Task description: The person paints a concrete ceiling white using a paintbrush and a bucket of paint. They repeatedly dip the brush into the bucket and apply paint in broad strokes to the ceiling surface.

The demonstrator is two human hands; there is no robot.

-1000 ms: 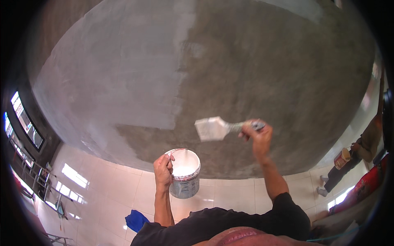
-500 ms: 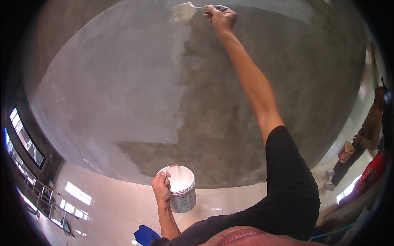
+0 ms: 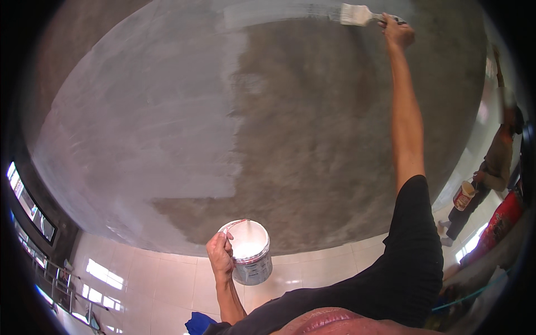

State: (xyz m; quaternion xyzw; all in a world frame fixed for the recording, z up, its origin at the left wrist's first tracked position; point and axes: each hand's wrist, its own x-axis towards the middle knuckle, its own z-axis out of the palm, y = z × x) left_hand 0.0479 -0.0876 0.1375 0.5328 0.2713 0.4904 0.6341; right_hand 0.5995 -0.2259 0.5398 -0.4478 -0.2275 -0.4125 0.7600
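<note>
My right hand point(image 3: 398, 32) is closed on the handle of a wide paintbrush point(image 3: 355, 15), raised high with the arm stretched out. The pale bristles touch the wall point(image 3: 307, 123) near its visible top, and a light wet streak point(image 3: 273, 15) trails off to their left. My left hand point(image 3: 220, 252) grips the thin wire handle of a paint bucket point(image 3: 252, 268), held low in front of the wall. White paint point(image 3: 249, 243) shows inside the bucket. The wall's left part carries a light grey coat point(image 3: 145, 117); the lower middle and right are darker, brownish grey.
Shiny pale tiles point(image 3: 167, 279) cover the floor below the wall. At the far right another person point(image 3: 497, 162) stands with a bucket point(image 3: 464, 195). A metal frame point(image 3: 67, 287) and windows point(image 3: 30, 204) are at the left. A blue cloth-like item point(image 3: 199, 323) lies low.
My right hand has swept the paintbrush to the right along the top of the wall, leaving a lighter streak behind. My left hand still holds the bucket in nearly the same place.
</note>
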